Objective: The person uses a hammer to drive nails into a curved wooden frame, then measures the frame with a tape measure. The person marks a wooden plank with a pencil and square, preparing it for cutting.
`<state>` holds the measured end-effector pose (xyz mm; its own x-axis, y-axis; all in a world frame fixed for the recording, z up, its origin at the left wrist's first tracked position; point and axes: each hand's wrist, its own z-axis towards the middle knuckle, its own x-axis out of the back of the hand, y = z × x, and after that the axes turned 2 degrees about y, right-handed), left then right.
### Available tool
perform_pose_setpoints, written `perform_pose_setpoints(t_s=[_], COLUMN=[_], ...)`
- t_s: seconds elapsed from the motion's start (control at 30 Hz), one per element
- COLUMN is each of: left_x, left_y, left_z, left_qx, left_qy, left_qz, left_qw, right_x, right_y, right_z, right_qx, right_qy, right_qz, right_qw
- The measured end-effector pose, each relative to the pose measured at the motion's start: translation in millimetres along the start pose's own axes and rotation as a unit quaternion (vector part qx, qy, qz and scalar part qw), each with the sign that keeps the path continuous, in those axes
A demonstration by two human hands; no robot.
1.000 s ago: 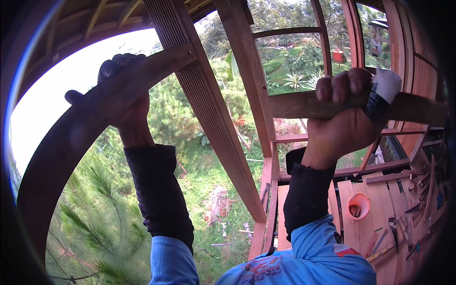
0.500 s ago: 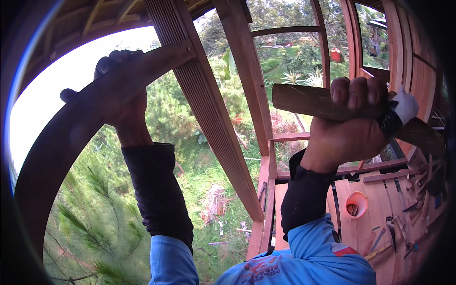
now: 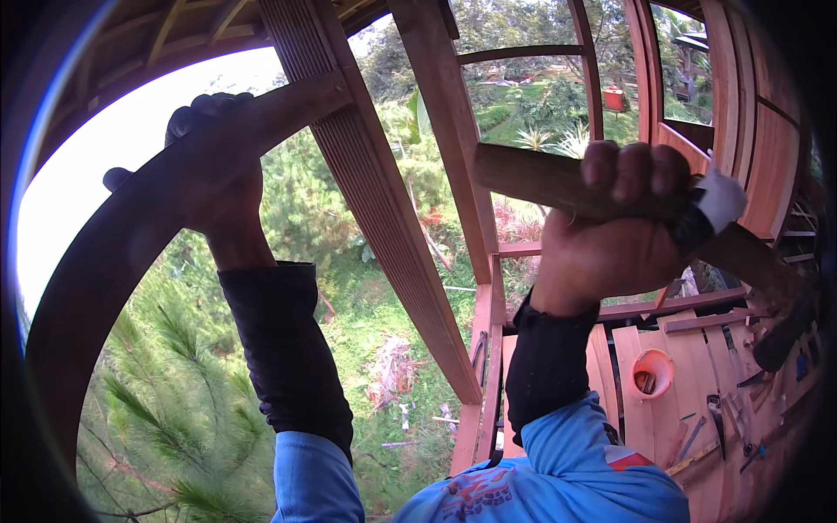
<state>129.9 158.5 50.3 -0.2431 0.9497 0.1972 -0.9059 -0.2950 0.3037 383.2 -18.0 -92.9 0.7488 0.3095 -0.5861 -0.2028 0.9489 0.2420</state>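
Observation:
My left hand (image 3: 231,187) is closed around a wooden board (image 3: 131,227) at the upper left. The fisheye bends the board into an arc; its far end lies against a grooved wooden post (image 3: 375,205). Raised to the right of that post, my right hand (image 3: 610,248) grips a hammer (image 3: 545,185) by its wooden handle. The dark hammer head (image 3: 780,340) shows, blurred, at the lower right. White wrapping (image 3: 722,200) bound with black tape covers a digit of this hand. A gap separates the hammer from the board.
Plain wooden uprights (image 3: 445,131) stand beyond the grooved post. On the plank floor (image 3: 632,427) at lower right are an orange bucket (image 3: 652,375) with wood pieces inside, a handsaw (image 3: 717,418) and scattered offcuts. Greenery (image 3: 183,410) lies below the open side.
My right hand has moved left with the hammer, and the hammer head has come into clearer view. My left hand keeps its grip on the board; the whole view has shifted slightly.

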Motion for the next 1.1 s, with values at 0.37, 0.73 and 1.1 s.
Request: perform_pose_setpoints(t_s=[0.37,0.73,1.1], left_x=[1.8,18.3,8.9], left_y=[12.3,12.0,37.7], left_z=[-8.5,-18.9,-47.7], left_qx=[0.021,0.020,-0.094], left_qy=[-0.013,0.006,0.146], left_qz=[0.074,0.024,0.091], left_qw=[0.997,1.000,0.981], right_x=[-19.6,-8.0,39.6], right_y=[1.0,49.4,6.7], right_z=[-5.3,-92.7,-216.8], right_qx=[-0.140,-0.395,-0.529], right_qy=[0.035,-0.178,-0.151], right_qz=[-0.131,-0.372,-0.391], right_qw=[0.981,0.821,0.738])
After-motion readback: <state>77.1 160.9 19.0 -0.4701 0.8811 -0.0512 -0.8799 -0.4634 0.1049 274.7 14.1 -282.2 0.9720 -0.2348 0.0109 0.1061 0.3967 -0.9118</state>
